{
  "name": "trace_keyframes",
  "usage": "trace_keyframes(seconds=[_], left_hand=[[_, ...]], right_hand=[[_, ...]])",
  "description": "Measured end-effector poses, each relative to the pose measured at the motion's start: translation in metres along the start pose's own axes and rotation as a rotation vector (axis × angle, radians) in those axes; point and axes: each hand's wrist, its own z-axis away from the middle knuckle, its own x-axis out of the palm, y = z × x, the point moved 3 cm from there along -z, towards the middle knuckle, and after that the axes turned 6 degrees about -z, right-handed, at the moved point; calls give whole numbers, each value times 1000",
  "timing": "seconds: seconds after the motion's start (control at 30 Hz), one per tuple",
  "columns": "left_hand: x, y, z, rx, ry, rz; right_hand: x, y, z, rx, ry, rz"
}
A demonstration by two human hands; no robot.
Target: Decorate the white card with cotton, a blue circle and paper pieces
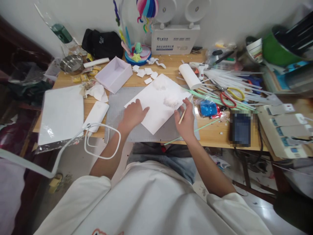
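Taking the white sheet as my landmark, I start well left of it, where one plastic sleeve (61, 114) lies. Closer in, still left of the sheet, are one white power bank (96, 114) and one looped white cable (111, 156). Beyond the sheet's upper left are one metal bowl (71, 64) and one open box (114, 74). My left hand (133, 115) rests on the sheet's left part, fingers loosely bent and thumb spread, with nothing visible gripped.

The one sheet (156, 106) lies at a slant on one grey mat (119, 98), with two white fluffy clumps on it: one (160, 83) near its far corner, one (171, 100) toward its right corner. At least five paper scraps (141, 73) lie just beyond its upper left edge.

My right hand (186, 125) is at the sheet's right edge, fingers closed around one thin stick (182, 117), which slants down toward me. Right of the sheet I count one white roll (190, 76), one glue gun (201, 70), one blue packet (207, 108) and many pale strips (220, 76); the bundle is too tangled to count. Farther right sits one pixelated dark object (241, 129).
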Motion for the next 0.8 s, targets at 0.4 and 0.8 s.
trace_keyframes(seconds=[0.4,0.8], left_hand=[[-10,-14,-14,-125,100,-49],[-5,-12,-22,43,139,-49]], right_hand=[[18,-17,21,102,13,-120],[11,-8,13,154,234,-358]])
